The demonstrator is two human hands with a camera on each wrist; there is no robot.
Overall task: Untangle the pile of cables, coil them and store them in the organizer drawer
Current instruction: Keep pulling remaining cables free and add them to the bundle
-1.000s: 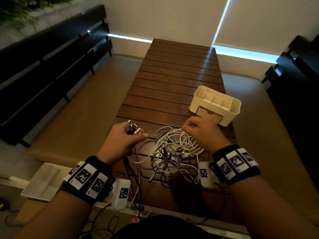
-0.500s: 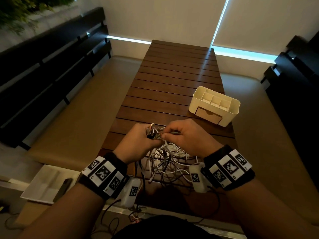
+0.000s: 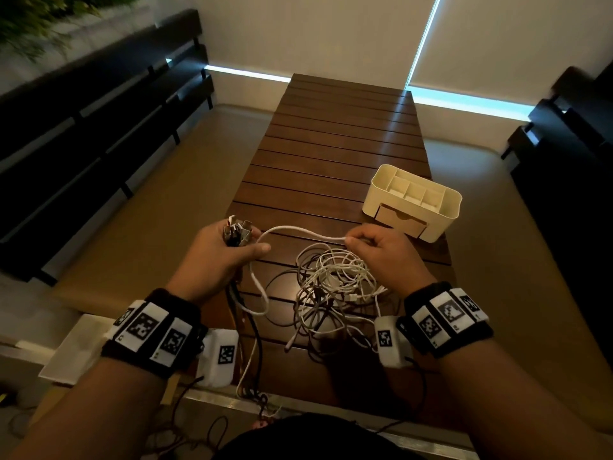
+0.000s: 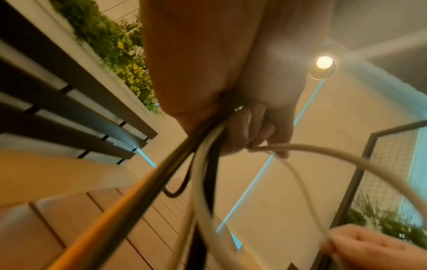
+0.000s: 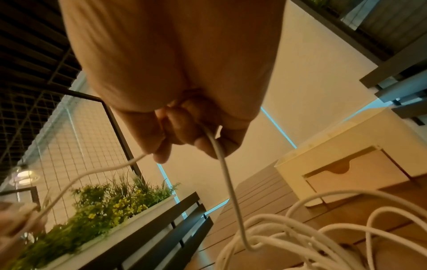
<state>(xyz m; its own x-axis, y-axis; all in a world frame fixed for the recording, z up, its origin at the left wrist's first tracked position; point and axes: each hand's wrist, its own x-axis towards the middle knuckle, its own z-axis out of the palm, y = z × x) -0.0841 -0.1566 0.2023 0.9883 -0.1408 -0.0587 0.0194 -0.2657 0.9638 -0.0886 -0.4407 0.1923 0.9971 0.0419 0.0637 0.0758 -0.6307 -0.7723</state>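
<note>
1. Dark slatted wood makes up the long table (image 3: 331, 151), which runs away from the person toward pale roller blinds (image 3: 298, 31); dark slatted benches (image 3: 93, 104) line the left wall beneath a planter of greenery (image 5: 108, 206).
2. Near the table's right edge stands a cream organizer (image 3: 412, 201); its open top is split into compartments in which nothing can be seen, and the drawer (image 3: 399, 221) in its front face is pushed shut.
3. At the near end of the table, between the two wrists, lies the tangled pile of cables (image 3: 335, 287), mostly white with some dark strands; the pile sits just in front of the organizer and apart from it.
4. The left hand (image 3: 220, 257) is curled round a bundle of cable plugs (image 3: 237, 231) that stick up above the fist; dark and light cords hang from it over the table's near edge.
5. One white cable (image 3: 298, 231) arcs from the left fist across to the right hand (image 3: 384, 249), whose thumb and fingers pinch it above the pile; the wrist view shows the cord running down from those fingers into the tangle.
6. Marker-printed bands (image 3: 149, 330) wrap both wrists; a white tray (image 3: 69, 356) sits low at the left, off the table.
</note>
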